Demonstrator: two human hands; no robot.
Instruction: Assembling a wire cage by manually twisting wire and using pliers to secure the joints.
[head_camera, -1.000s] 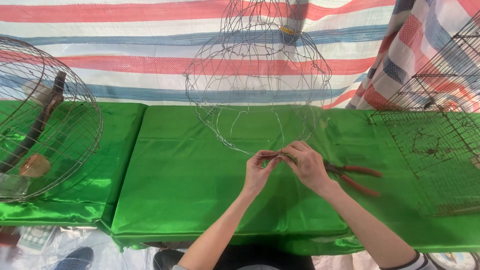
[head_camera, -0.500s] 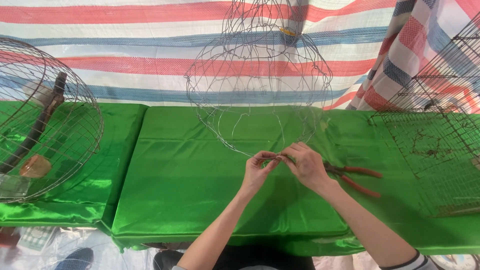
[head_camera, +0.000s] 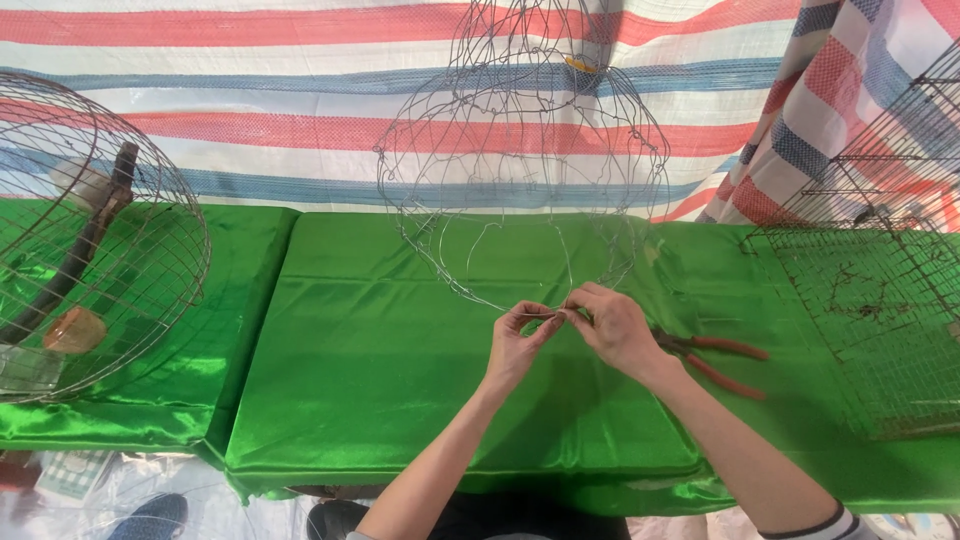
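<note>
A rounded wire cage frame stands on the green cloth-covered table, its lower rim near me. My left hand pinches a thin wire at that rim between thumb and fingers. Right beside it, my right hand grips the same wire, fingertips almost touching the left ones. Red-handled pliers lie on the cloth just right of my right wrist, partly hidden by it.
A finished round wire cage with a wooden perch and small cups sits at the left. A flat wire mesh panel lies at the right, with square cages behind it. A striped tarp hangs behind the table.
Both hands stay at the cage's lower rim. The fingers have shifted slightly on the wire; nothing else has moved.
</note>
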